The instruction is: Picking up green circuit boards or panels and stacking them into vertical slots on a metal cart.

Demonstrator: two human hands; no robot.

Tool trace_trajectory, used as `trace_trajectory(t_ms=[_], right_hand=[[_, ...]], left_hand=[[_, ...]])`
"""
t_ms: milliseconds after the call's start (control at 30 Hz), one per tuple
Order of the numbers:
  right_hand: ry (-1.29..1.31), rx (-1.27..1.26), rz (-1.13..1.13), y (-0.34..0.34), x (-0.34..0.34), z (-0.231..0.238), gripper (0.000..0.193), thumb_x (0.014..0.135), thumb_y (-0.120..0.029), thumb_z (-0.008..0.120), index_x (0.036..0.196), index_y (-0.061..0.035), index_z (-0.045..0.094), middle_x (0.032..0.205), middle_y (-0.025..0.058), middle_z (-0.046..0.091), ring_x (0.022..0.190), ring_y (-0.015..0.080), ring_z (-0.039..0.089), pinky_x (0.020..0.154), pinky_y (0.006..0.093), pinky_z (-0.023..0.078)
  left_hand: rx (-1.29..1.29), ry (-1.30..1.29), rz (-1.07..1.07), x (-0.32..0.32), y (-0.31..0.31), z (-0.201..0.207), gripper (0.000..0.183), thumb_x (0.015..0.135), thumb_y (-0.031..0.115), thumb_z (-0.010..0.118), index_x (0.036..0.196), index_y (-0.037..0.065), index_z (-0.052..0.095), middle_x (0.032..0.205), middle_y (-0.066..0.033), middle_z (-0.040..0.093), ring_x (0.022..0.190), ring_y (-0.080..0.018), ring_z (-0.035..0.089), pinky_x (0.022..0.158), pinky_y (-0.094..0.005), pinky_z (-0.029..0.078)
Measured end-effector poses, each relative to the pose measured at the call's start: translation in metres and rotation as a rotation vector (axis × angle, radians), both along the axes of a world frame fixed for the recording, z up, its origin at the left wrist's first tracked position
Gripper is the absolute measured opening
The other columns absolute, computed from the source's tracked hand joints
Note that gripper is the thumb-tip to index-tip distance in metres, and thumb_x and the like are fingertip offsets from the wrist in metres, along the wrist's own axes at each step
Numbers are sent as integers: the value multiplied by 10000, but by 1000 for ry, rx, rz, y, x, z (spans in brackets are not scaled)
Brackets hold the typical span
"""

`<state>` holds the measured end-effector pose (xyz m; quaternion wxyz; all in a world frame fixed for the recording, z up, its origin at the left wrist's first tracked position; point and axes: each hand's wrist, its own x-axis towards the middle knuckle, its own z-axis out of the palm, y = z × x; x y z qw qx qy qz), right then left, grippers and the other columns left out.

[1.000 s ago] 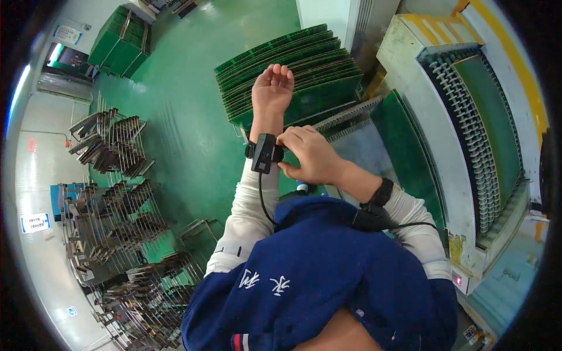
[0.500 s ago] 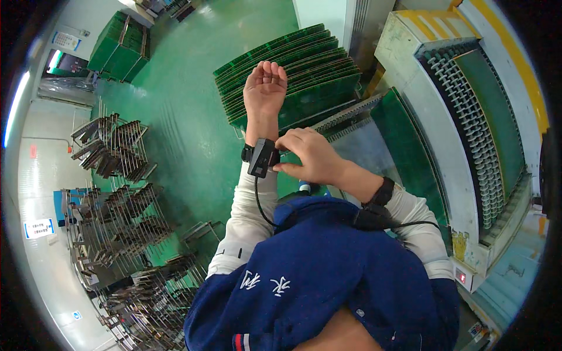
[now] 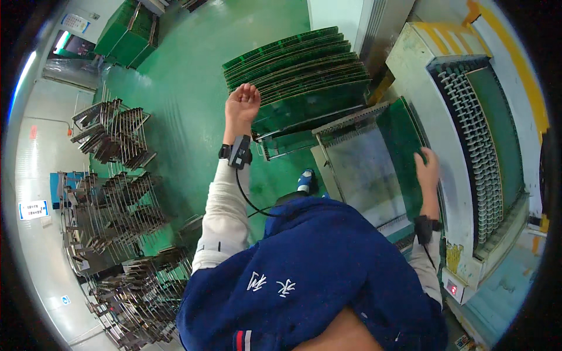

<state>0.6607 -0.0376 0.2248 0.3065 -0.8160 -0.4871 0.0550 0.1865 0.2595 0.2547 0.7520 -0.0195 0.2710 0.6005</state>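
My left hand (image 3: 242, 109) is raised palm up, its fingers loosely curled and nothing in them. A black box-shaped device (image 3: 239, 152) with a cable is strapped to that wrist. Behind the hand stands a row of green panels (image 3: 310, 105) in a rack. My right hand (image 3: 429, 171) hangs with thumb and fingers apart, holding nothing I can see. It is over or beside a green panel (image 3: 397, 136) in a slotted rack (image 3: 360, 120); I cannot tell whether it touches. Another black device (image 3: 427, 229) is on the right wrist.
At right stands a machine with rows of rollers (image 3: 477, 146) and a green board (image 3: 500, 111) on them. Metal racks with many rods (image 3: 120, 205) line the left wall. More green panels (image 3: 126, 35) stand far left. My blue shoe (image 3: 305, 180) is on the green floor.
My right hand has let go of the left wrist device and moved right, to the slotted rack. My left hand has shifted left and slightly lower. The view has shifted a little.
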Motion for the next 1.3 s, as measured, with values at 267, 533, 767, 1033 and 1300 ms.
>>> trace_trajectory(t_ms=[267, 533, 767, 1033, 1300], right_hand=[[7, -216, -320, -94, 54, -42, 367, 791, -231, 642, 1087, -23, 583, 1041, 159, 594, 1004, 331, 544, 872, 400, 424], [-100, -202, -267, -96, 28, -44, 368, 766, -178, 658, 1093, -28, 581, 1126, 154, 559, 1063, 325, 500, 921, 406, 399], [-140, -230, -337, -82, 12, -34, 350, 765, -163, 655, 1081, -31, 578, 1088, 153, 546, 1067, 330, 489, 917, 417, 401], [-203, -294, -319, -76, 15, -37, 321, 752, -140, 661, 1053, -55, 588, 998, 134, 577, 960, 331, 536, 805, 422, 440], [-72, -529, -350, -63, 37, -69, 370, 807, -293, 609, 1048, -12, 595, 1036, 199, 614, 968, 360, 579, 804, 443, 457]], left_hand=[[242, 1313, -18, -9, 38, -77, 283, 821, 253, 608, 1023, 58, 640, 993, -91, 650, 964, -245, 582, 815, -348, 464], [369, 2263, -613, 6, 7, -106, 577, 752, 443, 628, 1283, 258, 501, 1480, -91, 232, 1360, -348, 180, 1068, -489, 221], [401, 2264, -531, 0, -1, -121, 602, 721, 442, 658, 1284, 300, 495, 1487, -71, 227, 1364, -359, 165, 1059, -504, 232], [417, 2206, -492, -2, -7, -122, 613, 716, 427, 669, 1287, 290, 493, 1483, -58, 248, 1369, -352, 156, 1062, -524, 209], [442, 2197, -583, -7, -13, -113, 655, 724, 461, 670, 1320, 295, 454, 1489, -60, 229, 1381, -343, 115, 1069, -521, 193]])
